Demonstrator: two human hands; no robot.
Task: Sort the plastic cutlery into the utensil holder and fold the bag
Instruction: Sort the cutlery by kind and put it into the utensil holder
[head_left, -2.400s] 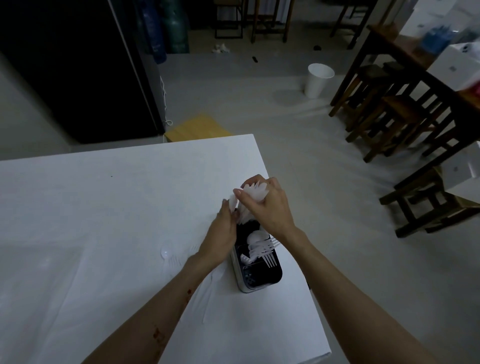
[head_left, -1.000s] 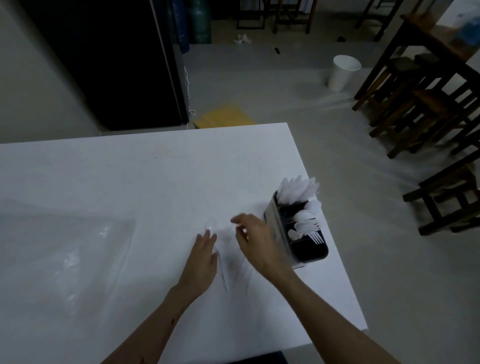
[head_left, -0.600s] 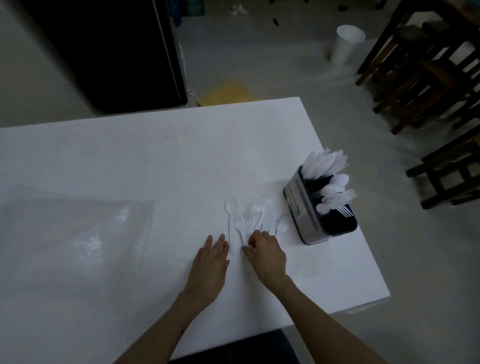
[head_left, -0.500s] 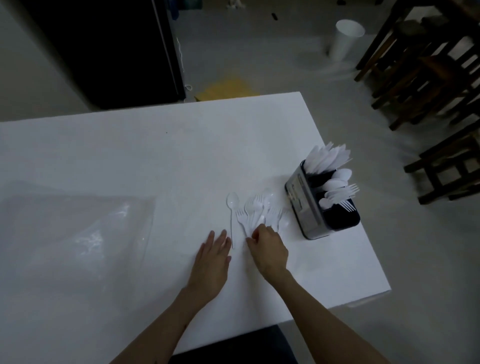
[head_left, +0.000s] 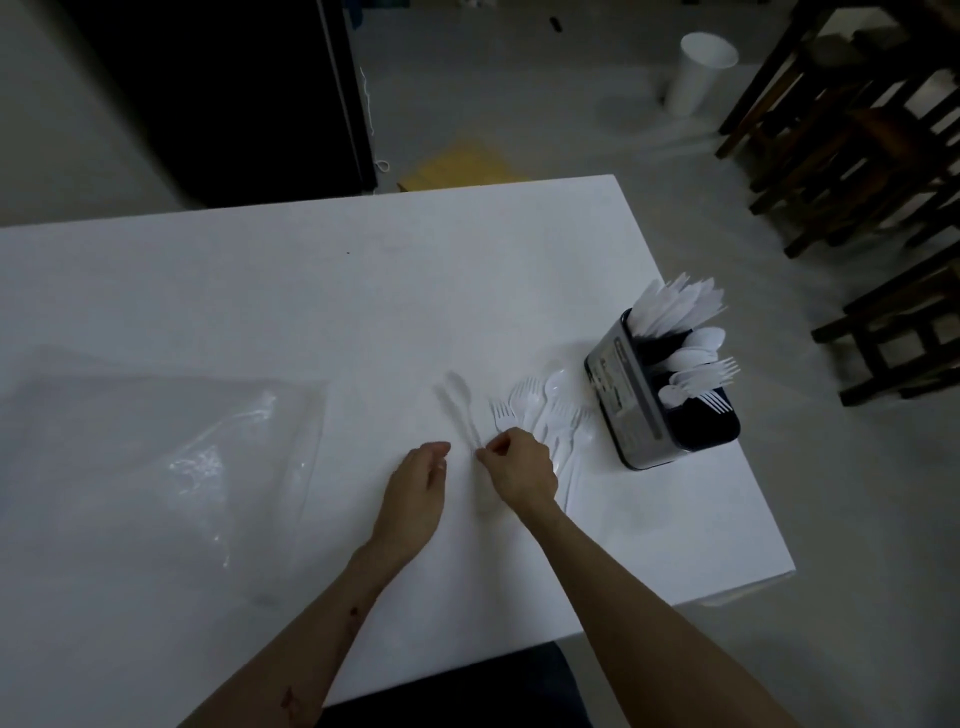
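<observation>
Dim grey flooring is surrounding a white table that is filling the middle of the frame, with dark wooden stools at the upper right and a white bin standing beyond the far edge.

At lower centre the right hand is curling its fingers and pinching the near end of a white plastic spoon, which is showing blurred and lifted off the surface. The left hand is resting just left of it, fingers loosely bent and holding nothing.

Compared with half a second ago, the spoon is no longer lying flat beside the forks; its handle is now in the right hand's pinch, and the left hand's fingers, then spread flat on the table, are now drawn in.

The spoon's long axis is running from the pinch up and slightly left, bowl pointing toward the far side of the table. Just right of it a loose pile of forks and spoons is lying with heads pointing away and handles toward the person. Right of that pile, near the table's right edge, the utensil holder is standing upright, with knives, spoons and forks leaning out to the upper right. The clear bag is lying spread at the left of the frame.
</observation>
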